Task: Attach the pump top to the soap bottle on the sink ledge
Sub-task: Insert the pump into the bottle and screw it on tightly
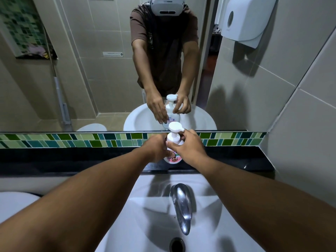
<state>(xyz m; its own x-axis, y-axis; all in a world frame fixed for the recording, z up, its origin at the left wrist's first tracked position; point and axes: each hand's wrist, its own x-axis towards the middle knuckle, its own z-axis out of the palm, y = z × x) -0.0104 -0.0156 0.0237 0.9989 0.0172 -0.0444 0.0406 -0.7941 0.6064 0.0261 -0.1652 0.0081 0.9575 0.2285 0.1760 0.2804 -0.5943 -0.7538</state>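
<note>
Soap bottle [172,158], white plastic with a pink label, stands upright on the black stone ledge [72,157] behind the white basin [145,215]. Left hand [156,148] wraps closed around its body; right hand [189,146] pinches the white plastic pump top [175,130] at the collar (nozzle pointing right), seated on the neck.

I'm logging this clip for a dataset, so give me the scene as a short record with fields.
setting: bathroom, white ceramic sink below a black stone ledge and a wall mirror
bottle: white plastic soap bottle with pink label, upright on the ledge
pump: white plastic pump top, sitting on the bottle neck
left hand: gripping the bottle body
right hand: fingers at the pump collar
tap: chrome faucet, no water running
</note>
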